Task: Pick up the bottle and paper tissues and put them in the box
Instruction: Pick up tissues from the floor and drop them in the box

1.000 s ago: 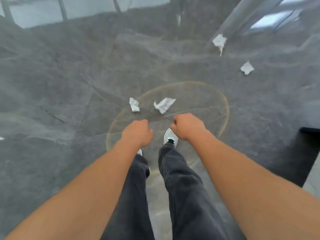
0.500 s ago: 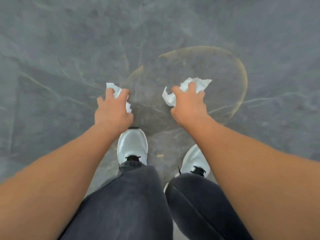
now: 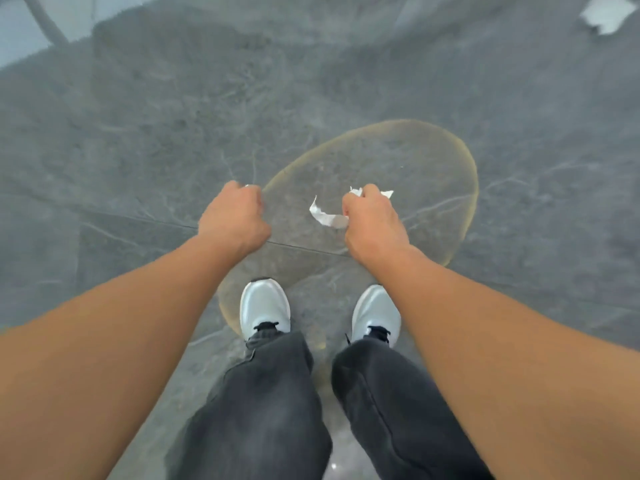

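Note:
My right hand is closed around a crumpled white paper tissue; its ends stick out on both sides of my fist. My left hand is a tight fist around another tissue, of which only a small white tip shows at the knuckles. Both hands hang above the grey marble floor, in front of my feet. A further white tissue lies on the floor at the far top right. No bottle and no box are in view.
A round tan-edged ring mark lies on the floor under my hands. My two white shoes and dark trouser legs fill the bottom middle. A pale window base and a post stand at the top left.
Both hands have lifted off the floor with their tissues and closed into tighter fists. The view has risen, and the far tissue at the top right is back in sight.

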